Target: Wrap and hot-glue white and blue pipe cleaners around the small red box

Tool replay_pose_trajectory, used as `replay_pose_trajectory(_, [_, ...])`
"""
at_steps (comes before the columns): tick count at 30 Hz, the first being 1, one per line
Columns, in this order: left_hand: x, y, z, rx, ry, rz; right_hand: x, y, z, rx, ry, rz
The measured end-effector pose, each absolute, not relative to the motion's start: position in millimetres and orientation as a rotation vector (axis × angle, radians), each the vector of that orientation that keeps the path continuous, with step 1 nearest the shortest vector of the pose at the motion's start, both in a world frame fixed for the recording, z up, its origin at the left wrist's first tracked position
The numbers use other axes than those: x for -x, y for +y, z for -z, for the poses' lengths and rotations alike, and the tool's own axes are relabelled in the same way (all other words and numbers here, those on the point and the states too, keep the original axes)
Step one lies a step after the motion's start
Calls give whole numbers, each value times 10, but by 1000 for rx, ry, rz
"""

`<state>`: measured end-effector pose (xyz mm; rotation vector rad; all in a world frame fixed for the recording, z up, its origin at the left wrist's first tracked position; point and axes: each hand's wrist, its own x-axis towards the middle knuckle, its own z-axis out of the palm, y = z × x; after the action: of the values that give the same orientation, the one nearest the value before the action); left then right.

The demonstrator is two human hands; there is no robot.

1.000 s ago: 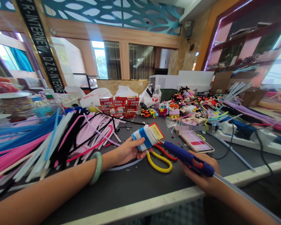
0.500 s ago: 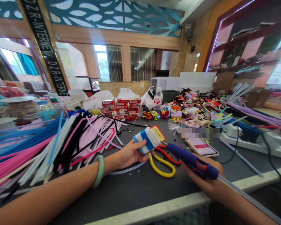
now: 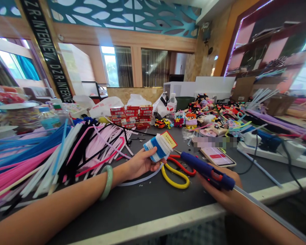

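At the middle of the head view, one blue-and-white wrapped block (image 3: 156, 148) sits above the dark table (image 3: 132, 211), with one red-bordered yellow card (image 3: 169, 140) at its upper right end. The left hand (image 3: 140, 164), one pale green bangle (image 3: 107, 182) on its wrist, has its grip closed on the block. Right of the block, the right hand (image 3: 219, 197) grips one blue glue gun (image 3: 205, 168); its tip is just beside the block, and whether they touch I cannot tell. Below and right of the block lie one yellow loop handle (image 3: 177, 185) and one red loop handle (image 3: 190, 173); one phone (image 3: 219, 157) lies farther right. Behind the block stand three stacks of red boxes (image 3: 117, 114), one clear bottle (image 3: 171, 103) and small plush figures (image 3: 191, 120), too many to count.

Nearer the person than the block, bare tabletop runs to a pale front edge (image 3: 148, 231). Fuzzy stems (image 3: 46, 163) crowd the block's left; one white power strip (image 3: 277, 156) bounds the far right. Well beyond the block are curtained windows (image 3: 154, 68) and a teal leaf-patterned panel (image 3: 112, 15).
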<state>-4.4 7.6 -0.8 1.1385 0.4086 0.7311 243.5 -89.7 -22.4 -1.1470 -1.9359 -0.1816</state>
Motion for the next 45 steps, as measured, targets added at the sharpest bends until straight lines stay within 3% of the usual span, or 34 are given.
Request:
replay_pose_trajectory(14, [8, -27, -49, -1224, 480, -719, -2356, -921, 138, 1061, -1896, 310])
replay_pose_trajectory(45, [27, 7, -46, -1180, 452, -738, -2378, -920, 153, 1119, -1910, 235])
